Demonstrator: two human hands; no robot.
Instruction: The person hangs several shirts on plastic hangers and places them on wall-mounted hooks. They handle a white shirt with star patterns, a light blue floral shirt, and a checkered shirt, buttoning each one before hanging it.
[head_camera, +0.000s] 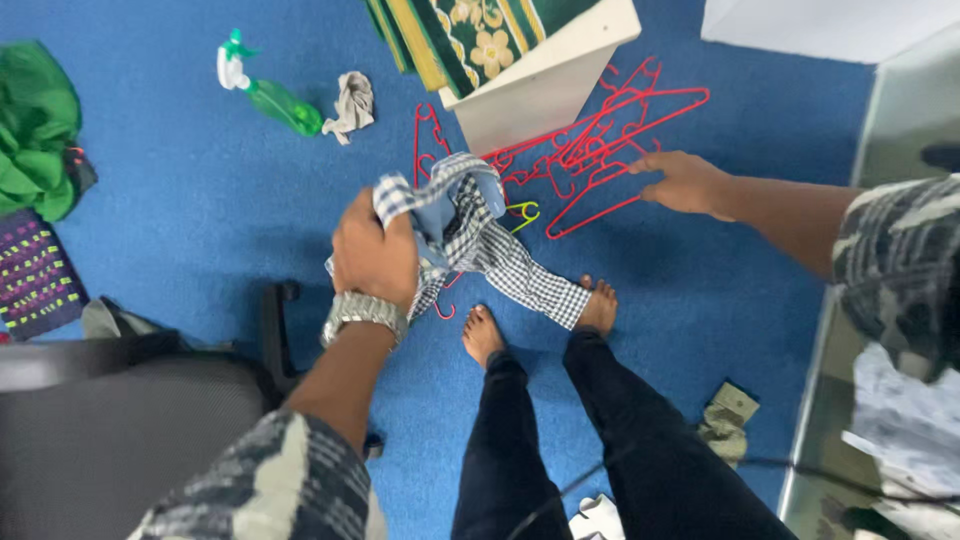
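Now left hand (375, 255) gripping checked shirt (500, 255); right hand (685, 183) touching red hangers (590, 150)

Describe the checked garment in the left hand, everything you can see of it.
The checked garment looks like a soft woven shirt in a small black-and-white check, with a plain pale blue lining or layer showing at its bunched top. The left hand grips it in a closed fist, held above the blue carpet. A collar or band loops upward; one part hangs down toward the bare feet.
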